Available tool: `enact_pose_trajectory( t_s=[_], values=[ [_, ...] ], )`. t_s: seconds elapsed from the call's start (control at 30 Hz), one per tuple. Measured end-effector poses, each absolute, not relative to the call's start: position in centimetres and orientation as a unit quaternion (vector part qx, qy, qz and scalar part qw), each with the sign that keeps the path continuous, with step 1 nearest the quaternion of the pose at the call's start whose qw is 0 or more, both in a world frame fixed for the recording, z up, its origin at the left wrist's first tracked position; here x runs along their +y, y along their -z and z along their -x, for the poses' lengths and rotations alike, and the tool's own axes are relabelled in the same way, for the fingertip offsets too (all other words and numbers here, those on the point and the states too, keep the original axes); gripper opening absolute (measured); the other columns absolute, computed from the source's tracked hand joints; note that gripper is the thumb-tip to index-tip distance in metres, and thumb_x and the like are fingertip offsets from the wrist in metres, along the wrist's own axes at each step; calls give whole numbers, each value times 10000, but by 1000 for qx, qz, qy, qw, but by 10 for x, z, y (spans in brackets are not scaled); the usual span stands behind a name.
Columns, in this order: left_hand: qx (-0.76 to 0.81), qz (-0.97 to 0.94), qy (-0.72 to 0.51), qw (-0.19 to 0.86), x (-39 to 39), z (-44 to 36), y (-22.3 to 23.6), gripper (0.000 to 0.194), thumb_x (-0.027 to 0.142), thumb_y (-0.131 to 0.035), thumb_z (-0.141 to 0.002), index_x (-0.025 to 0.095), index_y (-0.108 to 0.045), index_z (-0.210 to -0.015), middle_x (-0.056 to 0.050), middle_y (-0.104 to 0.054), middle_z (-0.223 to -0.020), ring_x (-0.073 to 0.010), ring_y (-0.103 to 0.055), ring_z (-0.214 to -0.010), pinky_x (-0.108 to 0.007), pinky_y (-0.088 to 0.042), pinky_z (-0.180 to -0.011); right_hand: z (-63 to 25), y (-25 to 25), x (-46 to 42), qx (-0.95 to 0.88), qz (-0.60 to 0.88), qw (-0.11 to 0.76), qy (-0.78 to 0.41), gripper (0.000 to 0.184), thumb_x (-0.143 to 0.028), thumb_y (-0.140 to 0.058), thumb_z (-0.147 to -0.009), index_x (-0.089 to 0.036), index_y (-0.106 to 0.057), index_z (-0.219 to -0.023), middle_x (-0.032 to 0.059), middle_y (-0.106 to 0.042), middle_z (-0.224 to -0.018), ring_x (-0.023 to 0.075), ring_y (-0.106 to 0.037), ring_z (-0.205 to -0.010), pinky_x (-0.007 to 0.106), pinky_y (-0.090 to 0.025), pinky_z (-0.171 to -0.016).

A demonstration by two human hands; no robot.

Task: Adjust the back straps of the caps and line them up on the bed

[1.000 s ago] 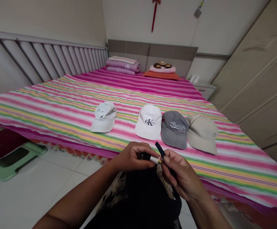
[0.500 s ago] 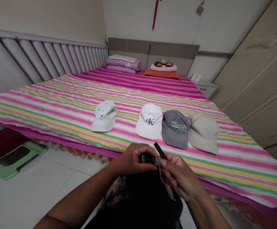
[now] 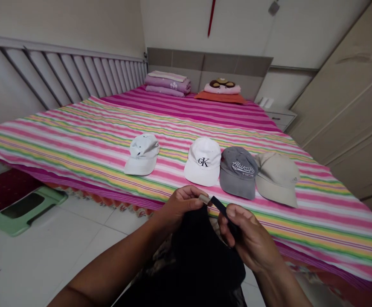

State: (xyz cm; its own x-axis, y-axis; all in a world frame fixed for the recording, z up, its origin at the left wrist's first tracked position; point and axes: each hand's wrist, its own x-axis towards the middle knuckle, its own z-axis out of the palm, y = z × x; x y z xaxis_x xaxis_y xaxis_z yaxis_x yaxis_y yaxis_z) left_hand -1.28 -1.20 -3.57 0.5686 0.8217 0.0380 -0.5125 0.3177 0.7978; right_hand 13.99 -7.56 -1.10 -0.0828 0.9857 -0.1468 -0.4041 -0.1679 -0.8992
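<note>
A black cap (image 3: 205, 251) hangs below my hands, close to my body. The fingers of my left hand (image 3: 186, 207) are closed on its strap end, pinching a small metal buckle (image 3: 204, 198). My right hand (image 3: 248, 228) grips the dark strap (image 3: 218, 205) between thumb and fingers, its free end pointing up and left toward the buckle. Beyond my hands a white cap with black letters (image 3: 203, 162), a grey cap (image 3: 239, 172) and a beige cap (image 3: 277, 179) lie side by side on the bed. A pale cap (image 3: 143, 154) sits apart on the left.
The bed has a striped cover (image 3: 77, 140). Folded purple bedding (image 3: 167, 84) and a pink pillow (image 3: 222, 88) are near the headboard (image 3: 186, 64). A green stool (image 3: 29, 211) stands on the tiled floor at left. A nightstand (image 3: 280, 118) is at the far right.
My left hand has gone from holding the black strap end to pinching the metal buckle. My right hand has shifted right and down, from the buckle to the strap. The view has moved slightly.
</note>
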Motion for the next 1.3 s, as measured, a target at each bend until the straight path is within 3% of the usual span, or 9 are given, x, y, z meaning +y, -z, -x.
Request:
enact_pose_trajectory(
  t_s=[0.3,0.57,0.87,1.3],
  values=[
    [161,-334,-429,824,-10,10,40,260,240,-764,-573,114,-643,-766,-18,-654,-648,-101,-610,-561,-179,-452,-553,-137,11,-72,-325,411,538,-660,236,-290,-687,-626,-163,-523,-513,-24,-529,-439,57,-399,-364,147,-281,-346],
    [182,-341,-407,828,-9,10,40,305,261,-785,-535,123,-632,-760,-13,-652,-626,-111,-606,-543,-206,-454,-556,-134,12,-69,-338,418,529,-656,257,-323,-665,-657,-159,-520,-521,-21,-516,-443,56,-371,-363,161,-248,-344],
    [181,-388,-423,799,-11,13,39,254,227,-765,-565,131,-647,-768,-20,-661,-650,-116,-606,-600,-224,-445,-605,-138,17,-67,-390,446,501,-631,258,-381,-627,-719,-150,-564,-622,-35,-509,-456,37,-344,-340,168,-238,-362],
    [191,-485,-438,732,-15,16,30,236,194,-758,-570,122,-657,-770,-26,-637,-716,-98,-576,-656,-210,-442,-623,-137,11,-68,-371,447,509,-635,232,-318,-635,-676,-166,-515,-550,-48,-461,-401,58,-329,-353,182,-225,-373]
  ],
)
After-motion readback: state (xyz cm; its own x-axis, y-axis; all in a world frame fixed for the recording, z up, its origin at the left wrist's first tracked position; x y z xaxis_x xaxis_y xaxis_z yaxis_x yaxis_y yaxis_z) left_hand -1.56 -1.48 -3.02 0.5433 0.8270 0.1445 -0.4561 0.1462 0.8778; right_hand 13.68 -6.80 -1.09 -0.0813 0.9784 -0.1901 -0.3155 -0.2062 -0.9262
